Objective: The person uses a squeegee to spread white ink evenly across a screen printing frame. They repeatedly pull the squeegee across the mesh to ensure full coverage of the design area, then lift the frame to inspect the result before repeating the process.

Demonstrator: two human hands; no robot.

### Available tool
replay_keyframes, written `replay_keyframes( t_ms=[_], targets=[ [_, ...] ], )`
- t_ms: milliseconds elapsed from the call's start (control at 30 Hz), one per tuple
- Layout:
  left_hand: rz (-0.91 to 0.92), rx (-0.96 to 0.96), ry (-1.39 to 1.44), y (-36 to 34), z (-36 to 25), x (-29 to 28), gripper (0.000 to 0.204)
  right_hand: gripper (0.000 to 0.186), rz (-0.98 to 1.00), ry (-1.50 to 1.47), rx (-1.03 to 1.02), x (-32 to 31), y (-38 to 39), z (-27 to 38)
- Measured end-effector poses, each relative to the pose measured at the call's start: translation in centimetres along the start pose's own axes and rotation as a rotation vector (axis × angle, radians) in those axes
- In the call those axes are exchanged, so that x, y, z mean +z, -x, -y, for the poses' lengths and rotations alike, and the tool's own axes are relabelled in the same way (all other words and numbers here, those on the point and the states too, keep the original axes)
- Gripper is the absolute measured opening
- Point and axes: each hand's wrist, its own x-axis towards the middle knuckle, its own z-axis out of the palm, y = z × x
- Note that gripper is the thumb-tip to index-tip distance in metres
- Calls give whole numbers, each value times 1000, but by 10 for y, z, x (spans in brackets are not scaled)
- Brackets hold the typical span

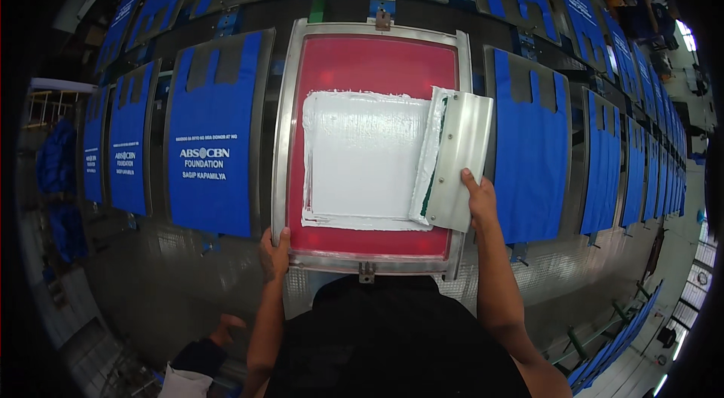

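A silk-screen printing frame (285,142) of silvery metal lies in front of me, with pinkish-red mesh (377,62) stretched across it. Thick white ink (362,160) covers a large rectangle in the mesh's middle, with ragged edges. My left hand (274,251) grips the frame's lower left corner, thumb on top and the other fingers mostly hidden. At the frame's right side, my right hand (481,200) is closed on a metal-handled squeegee (461,153). Its green blade is smeared with white ink and stands slightly tilted along the ink's right edge.
Blue cloth bags (210,134) with cut-out handles lie on dark boards in rows to both sides and behind the frame; several at left bear white print. Metal clamps (383,13) sit at the frame's far and near ends. Part of another person (200,360) shows at lower left.
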Motion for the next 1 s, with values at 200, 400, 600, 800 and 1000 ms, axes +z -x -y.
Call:
replay_keyframes(
  t_ms=[200, 400, 600, 800, 1000],
  targets=[
    [-425, 474, -203, 27, 6, 19, 41, 48, 157, 282, -43, -8, -9, 34],
    [265, 497, 53, 132, 38, 70, 26, 42, 365, 983, -452, 58, -35, 107],
    [473, -150, 465, 150, 40, 118, 27, 24, 408, 1412, -1218, 123, -70, 102],
    [425, -377, 615, 155, 12, 106, 32, 41, 321, 1384, -1293, 109, -20, 37],
    [458, -247, 372, 139, 10, 91, 42, 42, 598, 1333, -940, 80, 62, 42]
  ],
)
